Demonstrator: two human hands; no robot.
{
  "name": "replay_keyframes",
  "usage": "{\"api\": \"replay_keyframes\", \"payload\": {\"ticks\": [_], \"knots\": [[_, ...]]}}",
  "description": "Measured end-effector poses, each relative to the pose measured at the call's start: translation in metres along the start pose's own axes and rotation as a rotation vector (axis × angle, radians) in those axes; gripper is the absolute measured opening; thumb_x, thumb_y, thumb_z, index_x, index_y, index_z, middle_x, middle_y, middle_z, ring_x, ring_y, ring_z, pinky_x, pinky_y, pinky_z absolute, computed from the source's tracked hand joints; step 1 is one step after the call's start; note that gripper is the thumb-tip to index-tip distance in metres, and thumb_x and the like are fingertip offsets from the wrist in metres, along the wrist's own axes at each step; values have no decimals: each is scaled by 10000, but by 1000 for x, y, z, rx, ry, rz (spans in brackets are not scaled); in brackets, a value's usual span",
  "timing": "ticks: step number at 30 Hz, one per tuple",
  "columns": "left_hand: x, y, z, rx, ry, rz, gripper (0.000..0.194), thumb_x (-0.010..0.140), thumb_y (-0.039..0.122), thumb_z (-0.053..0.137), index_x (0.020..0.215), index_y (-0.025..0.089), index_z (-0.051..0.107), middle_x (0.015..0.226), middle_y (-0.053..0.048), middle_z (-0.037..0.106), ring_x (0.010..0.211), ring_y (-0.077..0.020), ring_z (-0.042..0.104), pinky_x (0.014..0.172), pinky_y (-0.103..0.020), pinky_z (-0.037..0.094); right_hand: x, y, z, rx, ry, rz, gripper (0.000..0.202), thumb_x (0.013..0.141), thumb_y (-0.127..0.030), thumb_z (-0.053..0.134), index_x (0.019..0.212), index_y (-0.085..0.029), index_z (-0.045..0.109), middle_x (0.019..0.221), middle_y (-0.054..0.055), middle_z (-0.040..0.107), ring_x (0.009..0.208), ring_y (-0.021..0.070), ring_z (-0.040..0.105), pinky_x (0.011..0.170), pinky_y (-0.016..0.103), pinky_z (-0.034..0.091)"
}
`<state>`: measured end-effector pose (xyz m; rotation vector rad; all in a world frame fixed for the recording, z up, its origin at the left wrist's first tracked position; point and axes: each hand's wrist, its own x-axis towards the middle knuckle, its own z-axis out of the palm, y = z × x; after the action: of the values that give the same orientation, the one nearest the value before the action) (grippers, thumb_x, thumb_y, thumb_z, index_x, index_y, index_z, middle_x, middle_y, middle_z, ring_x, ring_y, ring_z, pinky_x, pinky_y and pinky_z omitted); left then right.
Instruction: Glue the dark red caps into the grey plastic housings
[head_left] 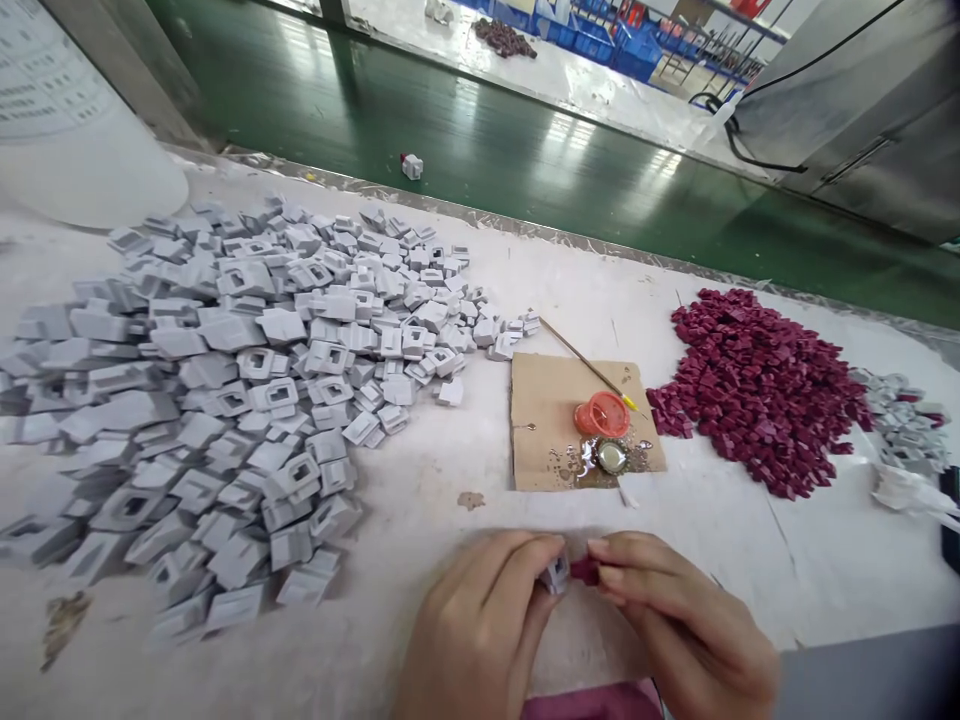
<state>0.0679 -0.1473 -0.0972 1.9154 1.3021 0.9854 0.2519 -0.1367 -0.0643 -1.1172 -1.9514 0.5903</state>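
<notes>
Near the bottom centre, my left hand [484, 620] is closed on a grey plastic part [556, 573] with an opening in it. My right hand [675, 610] pinches a small maroon part [584, 571] right beside the grey one; whether the two touch is hard to tell. Beyond the hands lies a cardboard piece [540, 400] with wet spots, holding a red cup [602, 415], a bottle cap [611, 457] and a thin brush with a yellow tip [589, 365]. A large heap of grey parts [277, 325] spreads at the left, and a heap of maroon parts [765, 390] at the right.
A green conveyor belt [510, 150] runs behind the white table [420, 490], with one assembled grey and maroon piece [412, 167] on it. A white bucket [82, 130] stands at the back left. More grey pieces [904, 425] lie at the far right.
</notes>
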Motion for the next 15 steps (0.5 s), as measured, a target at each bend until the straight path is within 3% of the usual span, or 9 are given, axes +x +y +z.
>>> {"api": "replay_keyframes", "payload": {"ticks": [11, 15], "knots": [[1, 0, 0, -11, 1, -13, 266, 892, 112, 519, 1120, 248, 531, 976, -9, 704, 878, -167, 680, 785, -266, 563, 7, -7, 13, -87, -49, -65, 199, 898, -53, 546, 1008, -156, 676, 952, 90, 697, 916, 181, 671, 786, 268, 601], [1, 0, 0, 23, -15, -38, 239, 899, 156, 514, 1109, 268, 529, 991, -1, 710, 883, -154, 691, 784, -229, 566, 7, -13, 13, -43, -88, -72, 242, 930, -78, 511, 1116, -171, 636, 983, 84, 693, 957, 176, 659, 826, 279, 590]]}}
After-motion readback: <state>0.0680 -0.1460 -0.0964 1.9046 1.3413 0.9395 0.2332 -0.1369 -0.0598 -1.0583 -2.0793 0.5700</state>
